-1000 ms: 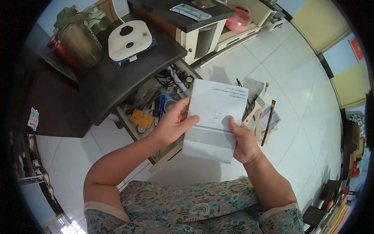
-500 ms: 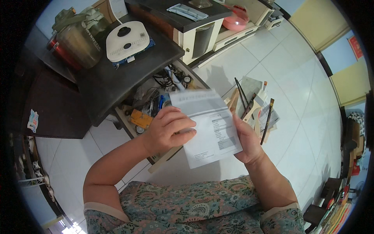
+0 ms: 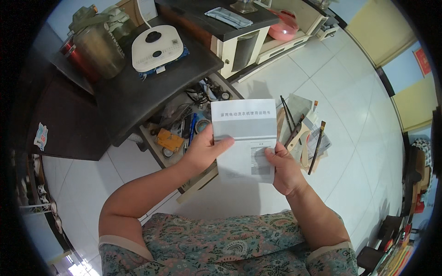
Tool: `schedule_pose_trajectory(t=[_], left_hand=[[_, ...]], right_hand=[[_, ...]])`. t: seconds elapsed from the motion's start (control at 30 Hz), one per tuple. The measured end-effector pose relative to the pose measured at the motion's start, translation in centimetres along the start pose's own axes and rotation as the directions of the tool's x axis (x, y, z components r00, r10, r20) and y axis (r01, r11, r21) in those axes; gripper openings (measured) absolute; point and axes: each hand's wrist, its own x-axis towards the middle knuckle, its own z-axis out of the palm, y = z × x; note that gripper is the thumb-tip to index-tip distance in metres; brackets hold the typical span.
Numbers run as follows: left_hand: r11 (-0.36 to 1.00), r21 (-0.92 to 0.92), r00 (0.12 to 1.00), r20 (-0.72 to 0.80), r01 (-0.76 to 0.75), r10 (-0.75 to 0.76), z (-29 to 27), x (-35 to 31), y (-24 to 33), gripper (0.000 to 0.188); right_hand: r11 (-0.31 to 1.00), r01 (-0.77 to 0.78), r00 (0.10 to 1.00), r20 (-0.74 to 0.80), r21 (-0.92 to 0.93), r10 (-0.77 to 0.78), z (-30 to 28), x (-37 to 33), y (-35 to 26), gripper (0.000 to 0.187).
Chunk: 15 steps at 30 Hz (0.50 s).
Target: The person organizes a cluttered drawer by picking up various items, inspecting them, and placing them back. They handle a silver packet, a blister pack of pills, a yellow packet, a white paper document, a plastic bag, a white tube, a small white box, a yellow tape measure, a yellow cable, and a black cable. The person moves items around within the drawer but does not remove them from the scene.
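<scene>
Holding a thin white-and-grey paper booklet (image 3: 245, 140): left hand (image 3: 202, 154) and right hand (image 3: 283, 168) each pinch a side edge; light, floppy, easily creased

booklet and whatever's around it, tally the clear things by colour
White and grey: 1, the booklet held by left hand and right hand
White: 1, device
Pink: 1, bowl
Orange: 1, box
Total: 4
</scene>
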Motion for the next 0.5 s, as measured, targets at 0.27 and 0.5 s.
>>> schedule_pose_trajectory(t=[0.27,0.5], left_hand=[[0.985,0.171,0.999,0.017,0.029,-0.033,0.0,-0.1,1.1,0.034],[0.969,0.241,0.996,0.045,0.062,-0.075,0.5,-0.7,1.5,0.034]], right_hand=[[0.998,-0.001,0.997,-0.075,-0.068,-0.004,0.8,-0.3,-0.1,0.025],[0.907,0.137,0.981,-0.074,-0.398,-0.181,0.7,-0.2,0.8,0.024]])
